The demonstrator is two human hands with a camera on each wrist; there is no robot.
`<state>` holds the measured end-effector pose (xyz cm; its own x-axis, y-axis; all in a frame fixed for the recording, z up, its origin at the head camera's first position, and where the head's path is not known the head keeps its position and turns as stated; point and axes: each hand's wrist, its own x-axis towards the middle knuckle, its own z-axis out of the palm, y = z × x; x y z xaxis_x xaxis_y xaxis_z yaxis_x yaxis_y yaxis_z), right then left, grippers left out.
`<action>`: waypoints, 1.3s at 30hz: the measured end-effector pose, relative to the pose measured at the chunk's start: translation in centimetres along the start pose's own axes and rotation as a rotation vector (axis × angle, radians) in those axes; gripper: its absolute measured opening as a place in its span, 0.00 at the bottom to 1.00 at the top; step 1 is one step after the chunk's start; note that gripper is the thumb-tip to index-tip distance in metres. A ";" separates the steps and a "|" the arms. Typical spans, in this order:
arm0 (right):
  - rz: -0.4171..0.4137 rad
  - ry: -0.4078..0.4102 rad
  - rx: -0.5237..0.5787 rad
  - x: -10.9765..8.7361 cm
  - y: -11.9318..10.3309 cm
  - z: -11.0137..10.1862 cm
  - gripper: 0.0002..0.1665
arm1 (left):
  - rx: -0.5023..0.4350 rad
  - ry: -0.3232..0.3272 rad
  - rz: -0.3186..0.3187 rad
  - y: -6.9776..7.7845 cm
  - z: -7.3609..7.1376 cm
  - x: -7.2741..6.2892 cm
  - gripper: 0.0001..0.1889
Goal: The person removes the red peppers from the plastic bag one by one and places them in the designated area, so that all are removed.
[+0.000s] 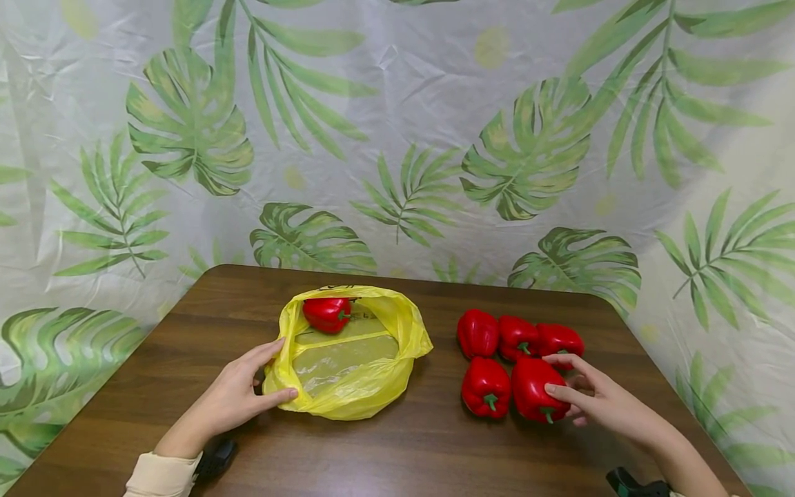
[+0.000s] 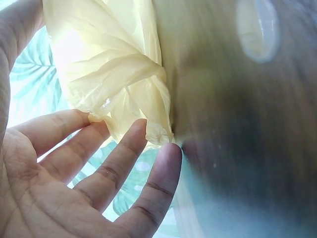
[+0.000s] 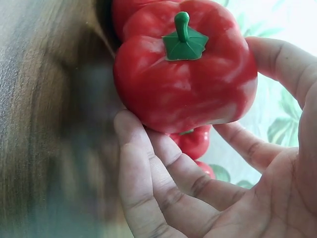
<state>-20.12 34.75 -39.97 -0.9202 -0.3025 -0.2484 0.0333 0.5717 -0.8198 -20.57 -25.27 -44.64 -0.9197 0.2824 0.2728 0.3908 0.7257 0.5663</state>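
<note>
A yellow plastic bag (image 1: 357, 400) lies on the table with its mouth spread wide, and one red bell pepper (image 1: 326, 315) sits inside at the back. At the bag's left side is my left hand (image 1: 239, 386), thumb and fingers spread apart against the rim; in the left wrist view its fingertips touch the crumpled plastic. My right hand (image 1: 599, 397) grips the front right bell pepper (image 3: 185, 84) of a group, thumb on one side and fingers round the other. That pepper's green stem points toward me.
Several more red bell peppers (image 1: 486, 388) stand close together on the right of the brown wooden table (image 1: 397, 449), beside and behind the gripped one. A leaf-patterned cloth (image 1: 397, 138) hangs behind the table's far edge.
</note>
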 end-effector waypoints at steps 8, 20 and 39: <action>-0.001 0.000 -0.021 0.4 0.4 0.3 0.40 | 0.010 0.005 0.003 0.1 0.0 0.0 0.49; 0.008 0.005 -0.023 0.9 0.5 0.8 0.40 | 0.000 -0.002 -0.001 0.2 0.0 0.0 0.49; 0.011 0.009 -0.045 1.4 0.5 1.0 0.40 | 0.009 0.002 0.001 0.2 -0.1 0.0 0.48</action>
<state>-21.06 33.86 -41.22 -0.9234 -0.2890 -0.2527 0.0263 0.6090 -0.7928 -20.47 -25.20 -44.52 -0.9192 0.2819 0.2751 0.3915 0.7307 0.5593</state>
